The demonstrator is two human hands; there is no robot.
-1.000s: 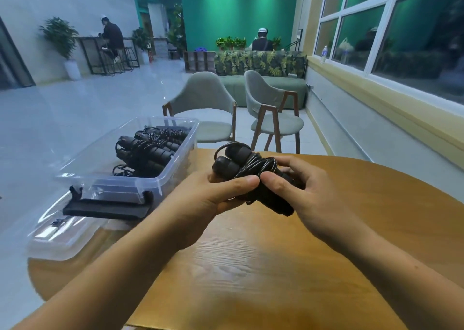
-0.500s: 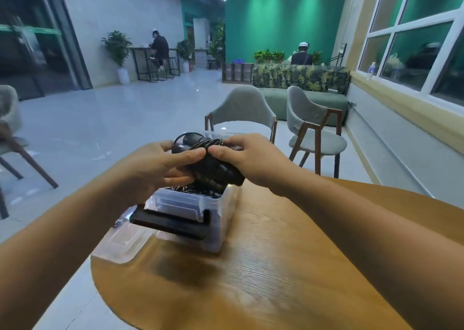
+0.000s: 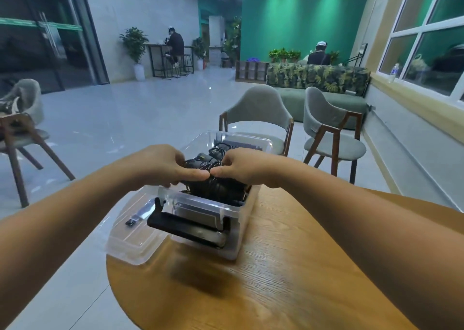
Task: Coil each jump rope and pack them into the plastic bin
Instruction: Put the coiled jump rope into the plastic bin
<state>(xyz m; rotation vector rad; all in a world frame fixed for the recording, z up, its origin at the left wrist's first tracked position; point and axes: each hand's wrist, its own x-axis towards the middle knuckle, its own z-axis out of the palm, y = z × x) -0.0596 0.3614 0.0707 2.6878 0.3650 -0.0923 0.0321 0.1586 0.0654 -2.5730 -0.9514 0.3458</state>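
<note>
Item 1: coiled jump rope [image 3: 216, 186]. Black, cord wound round its two handles in a tight bundle. It sits at the near end of the plastic bin, partly below the rim; whether it rests on the bottom cannot be told.

Item 2: left hand [image 3: 163, 165]. Fingers curled over the left side of the bundle and gripping it, thumb stretched along its front.

Item 3: right hand [image 3: 242, 167]. Fingers curled over the right side of the same bundle, also gripping; its thumb tip meets the left thumb tip at the middle.

Item 4: plastic bin [image 3: 200, 205]. Clear, rectangular and open-topped, it stands on the left part of the table. A black latch [image 3: 185, 228] hangs at its near end.

Item 5: other jump ropes [image 3: 213, 154]. Black coils lying in the bin beyond the hands, partly hidden by them.

Item 6: lid [image 3: 125, 244]. Clear plastic, lying flat just left of the bin and overhanging the table edge.

Item 7: table [image 3: 276, 279]. Round, with a light wood grain.

Surroundings: two grey upholstered chairs [image 3: 258, 113] with wooden legs stand beyond the table, and a third chair [image 3: 22, 118] is at far left. A green sofa [image 3: 326, 103] sits against the window wall, and two seated people are in the distance.
</note>
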